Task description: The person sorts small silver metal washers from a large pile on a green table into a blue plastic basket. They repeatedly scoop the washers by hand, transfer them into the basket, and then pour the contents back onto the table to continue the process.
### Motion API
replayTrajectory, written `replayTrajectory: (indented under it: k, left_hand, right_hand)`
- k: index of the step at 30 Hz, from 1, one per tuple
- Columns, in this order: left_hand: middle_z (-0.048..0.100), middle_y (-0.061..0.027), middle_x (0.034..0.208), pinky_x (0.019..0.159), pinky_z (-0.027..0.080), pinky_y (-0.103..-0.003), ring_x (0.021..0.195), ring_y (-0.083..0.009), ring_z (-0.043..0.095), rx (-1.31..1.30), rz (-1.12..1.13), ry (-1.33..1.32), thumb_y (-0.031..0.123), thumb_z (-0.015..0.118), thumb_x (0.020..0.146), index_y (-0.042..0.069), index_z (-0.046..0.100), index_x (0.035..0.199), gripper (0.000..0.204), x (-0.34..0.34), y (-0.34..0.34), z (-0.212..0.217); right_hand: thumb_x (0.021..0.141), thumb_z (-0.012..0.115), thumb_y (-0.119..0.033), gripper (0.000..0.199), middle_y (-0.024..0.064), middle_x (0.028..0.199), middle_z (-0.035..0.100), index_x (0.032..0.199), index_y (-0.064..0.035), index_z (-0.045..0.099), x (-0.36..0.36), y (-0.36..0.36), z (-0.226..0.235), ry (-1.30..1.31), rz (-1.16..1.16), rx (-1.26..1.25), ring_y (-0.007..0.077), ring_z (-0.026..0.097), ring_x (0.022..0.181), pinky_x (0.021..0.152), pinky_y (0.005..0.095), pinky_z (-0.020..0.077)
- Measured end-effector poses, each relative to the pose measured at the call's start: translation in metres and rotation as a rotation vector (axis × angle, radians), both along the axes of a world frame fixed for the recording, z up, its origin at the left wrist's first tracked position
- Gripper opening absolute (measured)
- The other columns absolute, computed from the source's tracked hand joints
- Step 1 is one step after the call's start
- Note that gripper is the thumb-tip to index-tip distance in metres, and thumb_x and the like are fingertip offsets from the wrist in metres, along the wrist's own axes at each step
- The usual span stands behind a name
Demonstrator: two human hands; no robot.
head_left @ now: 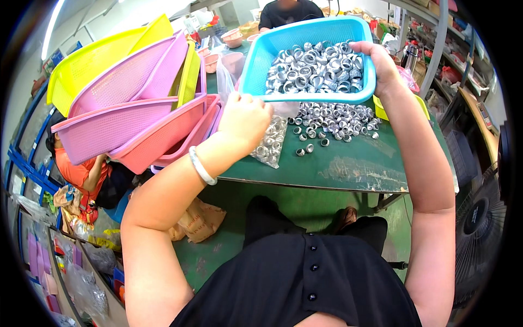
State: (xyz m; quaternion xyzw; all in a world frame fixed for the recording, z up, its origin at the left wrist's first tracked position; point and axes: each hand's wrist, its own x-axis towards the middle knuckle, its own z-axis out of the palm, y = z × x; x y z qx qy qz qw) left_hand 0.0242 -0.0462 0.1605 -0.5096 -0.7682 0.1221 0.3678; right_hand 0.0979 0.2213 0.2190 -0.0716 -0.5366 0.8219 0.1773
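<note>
scuffed green table (348, 170), blue basket (316, 98) — rack (437, 43), fan (479, 218) right

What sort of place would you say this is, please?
Probably a small-parts workshop: a blue basket holds silvery ring-shaped pieces, more lie loose on the green worktable, and cluttered storage shelves line the right.

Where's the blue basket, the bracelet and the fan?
Blue basket (321, 98): head view, on its near rim.
Bracelet (199, 167): head view, on its pale band.
Fan (478, 216): head view, on its round middle.
</note>
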Motion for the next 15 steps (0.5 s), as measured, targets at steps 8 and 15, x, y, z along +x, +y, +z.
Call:
replayTrajectory:
  k: [8, 15]
  left_hand:
    - [0.054, 0.0, 0.069, 0.089, 0.032, -0.043, 0.076, -0.0175, 0.055, 0.186, -0.049, 0.0, 0.005, 0.051, 0.071, 0.015, 0.058, 0.075, 0.013, -0.022, -0.011, 0.008]
    - [0.056, 0.0013, 0.07, 0.089, 0.032, -0.045, 0.072, -0.0181, 0.055, 0.358, -0.104, 0.019, 0.007, 0.052, 0.072, 0.018, 0.061, 0.078, 0.016, -0.044, -0.001, 0.013]
  right_hand:
    - [0.069, 0.059, -0.003, 0.043, 0.0129, 0.088, 0.058, 0.109, 0.0035, 0.046, -0.027, -0.03, 0.002, 0.142, -0.204, 0.28, 0.0208, 0.061, 0.076, 0.067, 0.0339, 0.0519]
    - [0.066, 0.064, -0.008, 0.068, 0.0164, 0.104, 0.056, 0.128, -0.0001, 0.036, -0.066, -0.038, 0.011, 0.215, -0.311, 0.592, 0.0223, 0.057, 0.09, 0.076, 0.0324, 0.0469]
